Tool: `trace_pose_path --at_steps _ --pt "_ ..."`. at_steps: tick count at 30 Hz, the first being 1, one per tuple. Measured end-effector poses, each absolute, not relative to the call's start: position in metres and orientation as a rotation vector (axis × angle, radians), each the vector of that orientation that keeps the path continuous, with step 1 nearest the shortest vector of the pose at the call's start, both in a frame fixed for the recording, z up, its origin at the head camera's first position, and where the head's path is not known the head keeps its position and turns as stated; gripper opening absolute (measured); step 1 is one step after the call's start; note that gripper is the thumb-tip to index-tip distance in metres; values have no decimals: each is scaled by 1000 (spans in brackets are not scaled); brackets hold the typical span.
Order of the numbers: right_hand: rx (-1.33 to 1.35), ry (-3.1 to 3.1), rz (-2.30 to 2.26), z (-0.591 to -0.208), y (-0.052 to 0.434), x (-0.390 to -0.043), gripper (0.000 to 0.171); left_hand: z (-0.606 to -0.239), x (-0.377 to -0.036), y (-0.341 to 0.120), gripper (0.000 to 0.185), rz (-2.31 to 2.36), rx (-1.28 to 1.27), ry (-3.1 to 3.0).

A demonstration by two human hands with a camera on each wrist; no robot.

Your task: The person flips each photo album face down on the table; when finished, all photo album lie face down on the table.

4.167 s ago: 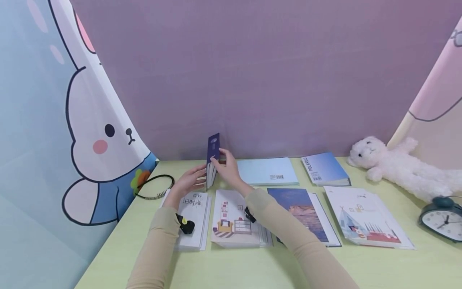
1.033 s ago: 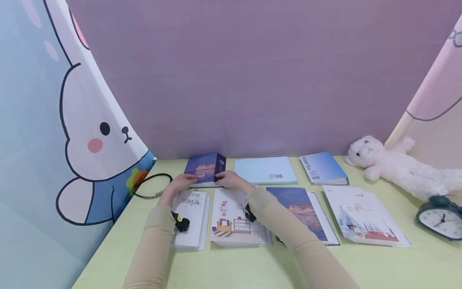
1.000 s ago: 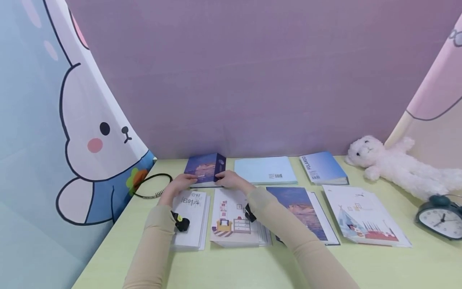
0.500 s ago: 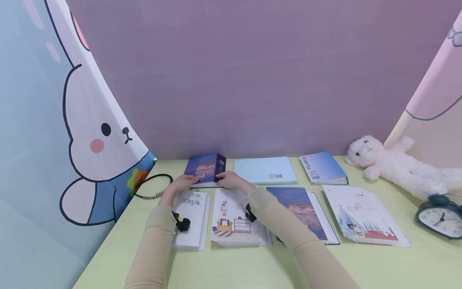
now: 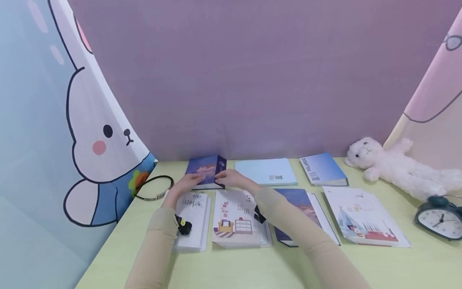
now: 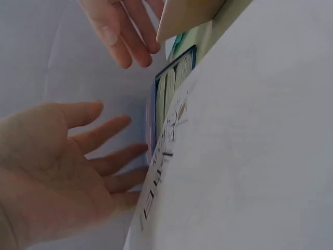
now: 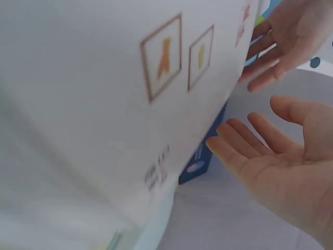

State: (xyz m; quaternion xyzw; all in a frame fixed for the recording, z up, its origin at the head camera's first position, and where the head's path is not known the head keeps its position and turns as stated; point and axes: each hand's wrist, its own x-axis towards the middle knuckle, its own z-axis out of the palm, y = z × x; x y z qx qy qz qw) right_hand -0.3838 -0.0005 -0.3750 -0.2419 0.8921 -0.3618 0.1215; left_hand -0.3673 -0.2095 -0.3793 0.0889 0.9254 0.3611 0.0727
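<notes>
A dark blue photo album (image 5: 206, 166) with a cliff-and-sea cover lies flat at the back left of the table. My left hand (image 5: 187, 184) is at its near left corner; its fingers are straight and spread in the left wrist view, fingertips by the album's edge. Over the spine side is my right hand (image 5: 232, 178), with fingers extended and nothing gripped in the right wrist view. Whether either hand touches the cover cannot be told. Nearer the body, a white album with lettering (image 5: 195, 204) lies under my left wrist and a white album with furniture drawings (image 5: 236, 218) under my right.
A light blue album (image 5: 265, 170) and a POLAROID album (image 5: 323, 169) lie along the back. Another cliff-cover album (image 5: 288, 233) and a tent-picture album (image 5: 366, 216) fill the front row. A headband (image 5: 155, 188), plush toy (image 5: 400, 166) and alarm clock (image 5: 441, 218) lie at the sides.
About four seconds ago the dark blue album stood on edge between both hands; by one second ago it lay flat. Since half a second ago, my right hand has eased slightly off its spine.
</notes>
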Motion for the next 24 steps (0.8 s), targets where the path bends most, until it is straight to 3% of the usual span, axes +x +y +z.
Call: trace_pose_path --at_steps 14,24 --pt "-1013 2810 -948 -352 92 -336 38 -358 -337 -155 41 1470 414 2898" --pt "-888 2932 -1108 -352 183 -307 43 -355 -317 -99 42 1499 675 2844"
